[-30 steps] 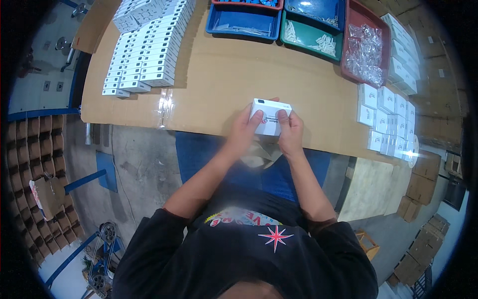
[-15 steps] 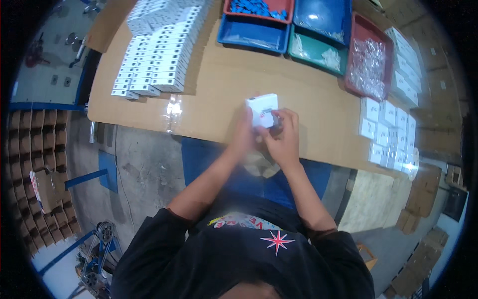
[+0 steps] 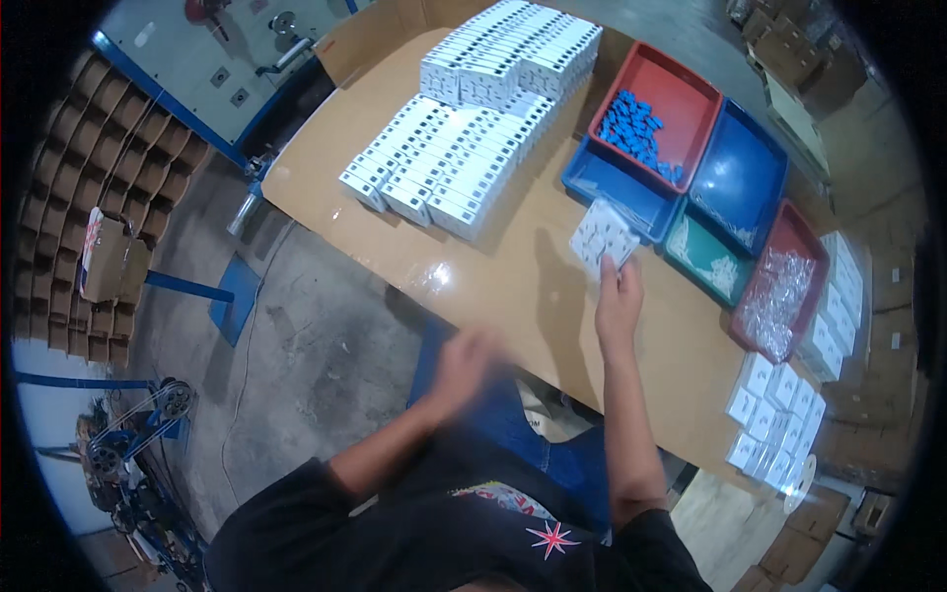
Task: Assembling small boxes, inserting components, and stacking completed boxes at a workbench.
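Right hand (image 3: 619, 301) pinching small white box (image 3: 602, 235) over table (image 3: 513, 286) near blue tray (image 3: 617, 187); left hand (image 3: 464, 365) blurred off table's near edge, grip unclear.

My right hand (image 3: 619, 301) holds a small white box (image 3: 602, 235) above the worktop (image 3: 513, 286), near the blue tray (image 3: 617, 187). My left hand (image 3: 464, 367) is blurred, off the worktop edge, holding nothing I can see.

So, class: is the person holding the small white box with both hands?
No: only the right hand holds the white box; the blurred left hand is apart, off the table edge.
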`<state>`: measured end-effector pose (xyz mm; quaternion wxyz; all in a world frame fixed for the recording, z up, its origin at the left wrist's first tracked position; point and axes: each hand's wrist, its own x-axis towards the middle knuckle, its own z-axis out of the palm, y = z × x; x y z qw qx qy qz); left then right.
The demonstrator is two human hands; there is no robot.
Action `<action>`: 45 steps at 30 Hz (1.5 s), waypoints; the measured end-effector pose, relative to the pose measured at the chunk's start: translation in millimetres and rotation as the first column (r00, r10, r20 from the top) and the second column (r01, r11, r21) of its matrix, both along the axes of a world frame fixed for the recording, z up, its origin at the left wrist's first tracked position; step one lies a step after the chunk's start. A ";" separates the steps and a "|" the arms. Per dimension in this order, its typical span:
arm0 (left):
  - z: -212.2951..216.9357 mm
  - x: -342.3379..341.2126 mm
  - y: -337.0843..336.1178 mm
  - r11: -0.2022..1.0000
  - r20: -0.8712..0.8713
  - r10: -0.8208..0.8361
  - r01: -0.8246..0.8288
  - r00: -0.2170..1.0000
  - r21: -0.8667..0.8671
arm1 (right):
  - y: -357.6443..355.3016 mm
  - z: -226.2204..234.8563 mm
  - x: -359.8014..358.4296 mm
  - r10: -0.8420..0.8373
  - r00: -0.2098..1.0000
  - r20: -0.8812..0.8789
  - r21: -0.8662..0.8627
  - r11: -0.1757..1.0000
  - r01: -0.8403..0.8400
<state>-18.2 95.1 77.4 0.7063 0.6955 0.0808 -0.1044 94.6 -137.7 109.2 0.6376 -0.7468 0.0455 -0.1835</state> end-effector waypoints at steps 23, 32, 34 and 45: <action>-54.1 6.5 50.9 0.873 0.147 -0.035 -0.042 0.989 0.487 | 64.8 -5.4 310.4 -0.134 0.982 0.131 -0.304 0.938 0.168; -49.0 10.3 51.4 0.876 0.117 -0.029 -0.031 0.993 0.482 | 66.9 -25.4 335.9 -0.144 0.970 0.197 -0.296 0.934 0.199; -48.9 11.3 51.6 0.875 0.109 -0.037 -0.020 0.993 0.484 | 67.5 -25.0 338.6 -0.148 0.970 0.192 -0.313 0.928 0.203; -57.8 9.7 51.4 0.874 0.115 -0.025 -0.034 0.993 0.485 | 68.1 -28.8 343.9 -0.134 0.956 0.259 -0.317 0.924 0.215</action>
